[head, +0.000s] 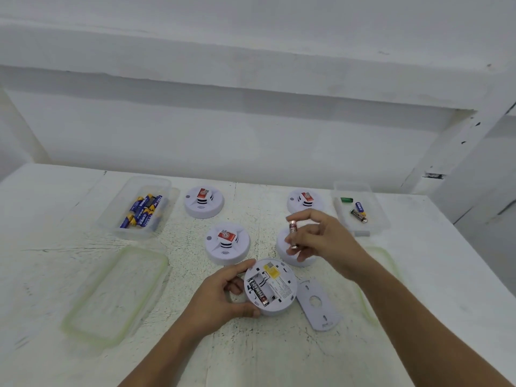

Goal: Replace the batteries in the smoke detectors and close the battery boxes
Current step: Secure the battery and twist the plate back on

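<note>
White table [83,275] holds five detectors: my left hand [220,298] grips the opened detector [270,286], my right hand [321,238] pinches one removed battery [293,234], another remains inside, four detectors look untouched.

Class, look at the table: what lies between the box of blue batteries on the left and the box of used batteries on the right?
In the head view, two closed smoke detectors lie between the left box and right box, with bare table between them.

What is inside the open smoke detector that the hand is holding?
Inside the open smoke detector, held by the left hand, lies one black battery. The slot beside it looks empty. A yellow label shows too. The left hand hides the detector's left edge.
</note>
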Motion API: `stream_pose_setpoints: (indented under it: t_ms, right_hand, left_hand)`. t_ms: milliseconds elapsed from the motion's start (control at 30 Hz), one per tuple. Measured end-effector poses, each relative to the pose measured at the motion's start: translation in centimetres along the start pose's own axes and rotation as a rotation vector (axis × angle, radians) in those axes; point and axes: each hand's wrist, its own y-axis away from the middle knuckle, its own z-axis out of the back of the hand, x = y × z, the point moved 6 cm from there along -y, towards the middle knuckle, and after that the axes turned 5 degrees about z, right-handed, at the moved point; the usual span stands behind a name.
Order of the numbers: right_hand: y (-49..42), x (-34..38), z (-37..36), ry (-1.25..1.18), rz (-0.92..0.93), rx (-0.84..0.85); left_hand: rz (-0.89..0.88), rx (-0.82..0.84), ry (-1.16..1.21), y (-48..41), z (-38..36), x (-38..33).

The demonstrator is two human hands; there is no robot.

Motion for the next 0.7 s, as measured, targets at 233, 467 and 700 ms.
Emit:
stream_pose_setpoints:
  t_ms: [233, 467, 700]
  right_hand:
    - [2.0, -2.7, -4.9, 0.448, 0.062, 0.059]
    - [2.4, -3.6, -6.1, 0.594, 0.183, 0.052]
    - [2.6, -3.6, -6.6, 0.627, 0.225, 0.084]
  left_hand:
    - [-0.002, 0.018, -0.009, 0.1, 0.0, -0.1]
    - [-0.04, 0.034, -0.024, 0.2, -0.2, -0.2]
    - [-0.096, -0.017, -0.137, 0.5, -0.9, -1.1]
